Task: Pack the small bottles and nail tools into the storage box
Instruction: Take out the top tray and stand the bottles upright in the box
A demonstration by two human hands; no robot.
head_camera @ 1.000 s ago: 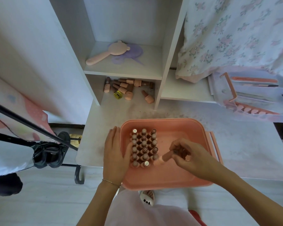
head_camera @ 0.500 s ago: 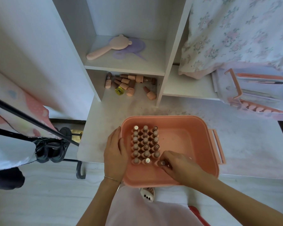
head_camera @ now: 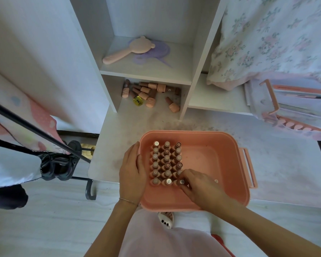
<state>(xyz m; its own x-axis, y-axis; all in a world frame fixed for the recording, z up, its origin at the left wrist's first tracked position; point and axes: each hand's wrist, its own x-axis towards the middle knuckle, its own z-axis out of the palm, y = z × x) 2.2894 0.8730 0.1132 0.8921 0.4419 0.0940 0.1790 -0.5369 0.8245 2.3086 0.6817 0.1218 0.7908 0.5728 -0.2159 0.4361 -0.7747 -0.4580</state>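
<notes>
The left hand (head_camera: 132, 175) lies flat and open against the storage box (head_camera: 230, 182) wall at nine o'clock, steadying it. Upright small bottles (head_camera: 166, 162) fill three rows inside. The right hand (head_camera: 198, 184) pinches one bottle (head_camera: 182, 182) at the block's five o'clock corner, seemingly seating it. Press straight down; release only once upright. Loose bottles (head_camera: 150, 93) wait at twelve o'clock.

Upright bottles (head_camera: 166, 162) in rows at storage box (head_camera: 228, 143) left side; loose bottles (head_camera: 150, 93) behind, in cubby under shelf (head_camera: 146, 76).
</notes>
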